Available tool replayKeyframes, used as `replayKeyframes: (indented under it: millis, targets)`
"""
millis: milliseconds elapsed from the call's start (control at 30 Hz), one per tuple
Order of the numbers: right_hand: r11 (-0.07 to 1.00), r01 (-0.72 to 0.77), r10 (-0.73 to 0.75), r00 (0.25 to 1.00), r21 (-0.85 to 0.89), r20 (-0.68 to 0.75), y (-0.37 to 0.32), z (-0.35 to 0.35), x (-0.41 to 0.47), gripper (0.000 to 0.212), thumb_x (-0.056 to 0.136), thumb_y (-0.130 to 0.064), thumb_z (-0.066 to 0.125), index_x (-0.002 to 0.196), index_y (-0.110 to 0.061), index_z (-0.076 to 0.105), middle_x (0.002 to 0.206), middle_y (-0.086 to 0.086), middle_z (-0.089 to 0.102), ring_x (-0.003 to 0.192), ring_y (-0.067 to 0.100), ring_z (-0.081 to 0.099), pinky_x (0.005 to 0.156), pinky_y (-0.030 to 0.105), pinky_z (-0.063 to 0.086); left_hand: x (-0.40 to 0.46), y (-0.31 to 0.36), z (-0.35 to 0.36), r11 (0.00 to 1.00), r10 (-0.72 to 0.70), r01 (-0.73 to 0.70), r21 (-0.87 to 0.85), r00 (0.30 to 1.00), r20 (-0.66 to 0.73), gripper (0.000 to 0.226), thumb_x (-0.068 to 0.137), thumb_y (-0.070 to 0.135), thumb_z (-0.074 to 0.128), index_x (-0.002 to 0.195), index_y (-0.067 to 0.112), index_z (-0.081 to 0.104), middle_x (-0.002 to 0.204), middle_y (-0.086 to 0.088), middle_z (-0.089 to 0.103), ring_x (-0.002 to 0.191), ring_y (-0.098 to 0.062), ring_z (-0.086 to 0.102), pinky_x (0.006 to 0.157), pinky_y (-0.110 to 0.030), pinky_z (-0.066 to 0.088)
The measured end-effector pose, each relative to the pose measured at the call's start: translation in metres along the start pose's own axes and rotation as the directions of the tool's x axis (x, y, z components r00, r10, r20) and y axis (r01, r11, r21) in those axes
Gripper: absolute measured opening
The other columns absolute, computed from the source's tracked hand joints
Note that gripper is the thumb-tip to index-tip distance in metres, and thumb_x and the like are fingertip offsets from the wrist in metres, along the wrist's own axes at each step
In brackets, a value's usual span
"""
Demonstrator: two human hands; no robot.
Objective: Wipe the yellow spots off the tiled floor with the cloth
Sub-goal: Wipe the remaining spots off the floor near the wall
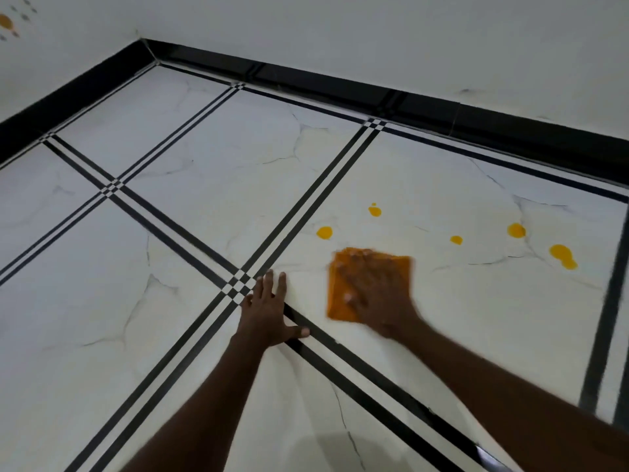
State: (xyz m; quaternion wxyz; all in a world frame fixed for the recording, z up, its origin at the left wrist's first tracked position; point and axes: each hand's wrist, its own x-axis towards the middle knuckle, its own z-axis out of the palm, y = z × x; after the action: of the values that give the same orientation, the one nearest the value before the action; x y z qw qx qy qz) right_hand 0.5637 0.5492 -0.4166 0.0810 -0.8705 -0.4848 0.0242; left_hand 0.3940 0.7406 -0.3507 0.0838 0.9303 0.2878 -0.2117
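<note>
An orange cloth (343, 298) lies flat on the white marble-look tiled floor (204, 206). My right hand (377, 294) presses down on the cloth with fingers spread; hand and cloth are motion-blurred. My left hand (269, 311) rests flat on the floor to the cloth's left, fingers apart, over a black tile line. Several yellow spots lie beyond the cloth: one (324, 232) just above its far left corner, one (374, 211) further back, and others to the right (456, 239), (516, 230), (563, 255).
A black skirting board (306, 80) runs along the white walls (340, 35), meeting in a corner at the back left. Black double lines cross the floor between tiles. An orange mark (6, 22) shows on the left wall.
</note>
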Motion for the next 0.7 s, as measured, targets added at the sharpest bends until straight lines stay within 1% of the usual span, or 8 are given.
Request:
replayKeyframes:
  millis: [67,167,233,333,433,533,600,700]
  targets:
    - [0.973,-0.231,0.230,0.971,-0.023,-0.060,0.040,-0.006,0.002,0.066,0.098,-0.052,0.030,0.159,-0.027,0.035,0.164,0.010,0.035,0.151,0.039,0.031,0.119,0.056,0.021,0.003,-0.004,0.003,1.000,-0.009,0.009,-0.022,1.000,-0.005,0.141,0.054,0.091,0.048,0.156,0.021,-0.018,0.163,-0.011,-0.022,0.152,-0.033,-0.013,0.120,-0.053,0.010]
    - [0.915,-0.404,0.403,0.908,0.017,-0.116,0.035,-0.014,-0.038,0.071,0.095,-0.047,0.037,0.161,-0.024,0.028,0.168,0.014,0.026,0.152,0.043,0.025,0.120,0.062,0.018,0.010,-0.002,0.004,0.999,0.002,-0.003,-0.051,1.000,-0.020,0.134,0.066,0.079,0.062,0.155,0.021,-0.020,0.162,-0.013,-0.024,0.151,-0.035,-0.015,0.120,-0.053,0.007]
    - [0.963,-0.270,0.269,0.962,-0.022,-0.046,-0.012,-0.009,-0.063,0.075,0.094,-0.048,0.041,0.163,-0.025,0.021,0.170,0.014,0.019,0.155,0.043,0.020,0.122,0.064,0.015,0.009,0.000,0.003,0.998,0.000,-0.001,-0.059,1.000,-0.013,0.133,0.069,0.072,0.068,0.155,0.021,-0.020,0.162,-0.014,-0.024,0.151,-0.036,-0.016,0.120,-0.054,0.005]
    - [0.998,-0.063,0.063,0.998,0.010,0.029,-0.036,-0.007,-0.018,0.074,0.095,-0.053,0.038,0.163,-0.028,0.020,0.170,0.011,0.019,0.156,0.040,0.018,0.122,0.063,0.014,0.006,-0.001,0.001,0.997,0.001,-0.002,-0.074,1.000,-0.022,0.135,0.068,0.070,0.072,0.156,0.020,-0.018,0.163,-0.013,-0.022,0.151,-0.034,-0.015,0.121,-0.054,0.004]
    - [0.991,0.137,-0.136,0.986,-0.001,0.098,-0.050,0.005,0.060,0.068,0.099,-0.052,0.029,0.163,-0.028,0.022,0.171,0.011,0.017,0.157,0.039,0.016,0.124,0.063,0.011,0.010,-0.006,0.004,0.995,0.007,-0.011,-0.101,0.999,-0.035,0.137,0.066,0.071,0.073,0.156,0.019,-0.016,0.164,-0.010,-0.020,0.152,-0.031,-0.015,0.121,-0.051,0.002]
    - [0.970,0.243,-0.241,0.967,-0.007,0.080,-0.071,0.012,0.110,0.065,0.102,-0.051,0.023,0.163,-0.030,0.019,0.171,0.008,0.016,0.158,0.035,0.014,0.125,0.061,0.010,0.012,-0.007,0.007,0.995,-0.009,0.007,-0.102,1.000,-0.023,0.143,0.064,0.072,0.073,0.155,0.011,-0.017,0.164,-0.011,-0.019,0.152,-0.029,-0.015,0.121,-0.049,0.002]
    - [0.977,0.214,-0.215,0.973,0.019,0.087,-0.064,0.009,0.129,0.064,0.101,-0.052,0.025,0.162,-0.031,0.022,0.171,0.007,0.020,0.157,0.033,0.016,0.125,0.060,0.012,0.018,-0.005,0.005,0.996,-0.032,0.033,-0.088,0.999,0.010,0.147,0.063,0.071,0.075,0.154,0.006,-0.020,0.163,-0.013,-0.021,0.151,-0.031,-0.017,0.122,-0.050,0.003]
    - [0.998,-0.043,0.043,0.999,0.053,0.011,-0.016,0.004,0.140,0.063,0.097,-0.050,0.033,0.155,-0.029,0.042,0.161,0.010,0.042,0.150,0.037,0.034,0.121,0.058,0.024,0.019,0.002,-0.001,0.999,-0.048,0.049,-0.022,0.998,0.040,0.147,0.064,0.068,0.076,0.152,0.003,-0.022,0.162,-0.016,-0.024,0.151,-0.033,-0.018,0.122,-0.050,0.003]
